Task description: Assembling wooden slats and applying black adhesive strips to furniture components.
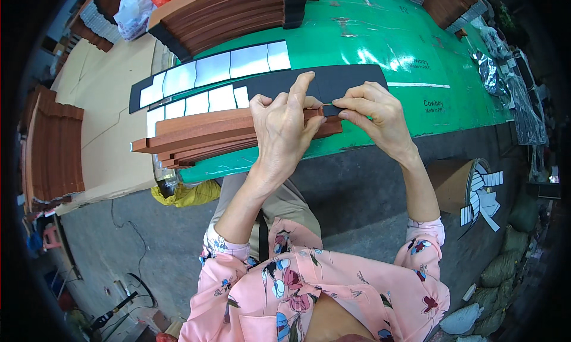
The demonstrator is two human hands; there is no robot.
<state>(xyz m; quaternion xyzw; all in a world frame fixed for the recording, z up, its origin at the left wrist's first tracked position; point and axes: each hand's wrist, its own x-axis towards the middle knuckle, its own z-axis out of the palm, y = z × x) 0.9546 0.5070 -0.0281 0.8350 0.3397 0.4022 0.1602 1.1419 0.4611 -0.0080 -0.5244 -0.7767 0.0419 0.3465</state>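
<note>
My left hand [278, 127] grips a reddish-brown wooden strip [202, 129] near its right end, thumb below and index finger raised. A short black strip [333, 110] lies at that end, pinched between the thumb and fingers of my right hand [379, 113]. Whether the black piece is stuck to the wood cannot be made out. Under and below the held strip, more brown strips [226, 144] lie along the table's near edge. Just beyond the hands is a black sheet [357, 74], with white-backed pieces [213, 68] in rows on its left.
A glossy green cover [416, 44] spreads over the table. A stack of brown strips with black ends [238, 14] stands at the back, another brown stack [56, 151] at the left. On the floor at right, a round bin [449, 184] holds white scraps. A yellow bag [190, 194] hangs below the edge.
</note>
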